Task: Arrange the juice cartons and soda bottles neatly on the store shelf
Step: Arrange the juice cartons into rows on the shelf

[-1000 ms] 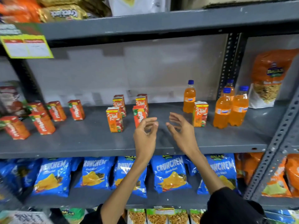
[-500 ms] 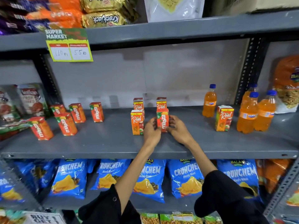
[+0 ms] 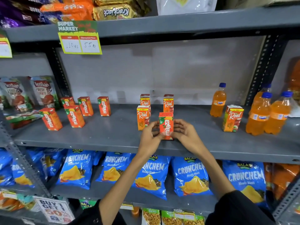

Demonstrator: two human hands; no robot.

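An orange Maaza juice carton [image 3: 166, 125] stands upright near the front of the grey middle shelf [image 3: 113, 135]. My left hand [image 3: 150, 138] and my right hand [image 3: 185, 135] clasp it from either side. Three Real juice cartons [image 3: 142, 116] stand just behind it, and a fourth Real carton [image 3: 233, 118] is off to the right. Several other Maaza cartons [image 3: 74, 116] stand scattered at the left. One orange soda bottle [image 3: 218, 100] stands at the back right, with three more soda bottles [image 3: 259, 114] grouped at the far right.
The upper shelf [image 3: 178, 25] with a hanging price tag [image 3: 79, 38] sits close overhead. Snack packets [image 3: 43, 93] lean at the far left of the middle shelf. Blue chip bags [image 3: 191, 176] fill the shelf below. Perforated uprights [image 3: 263, 69] frame the bay.
Both hands reached from mid-air to the shelf and closed around the Maaza carton, which has come forward from beside the front Real carton towards the shelf's front. The view shifted left.
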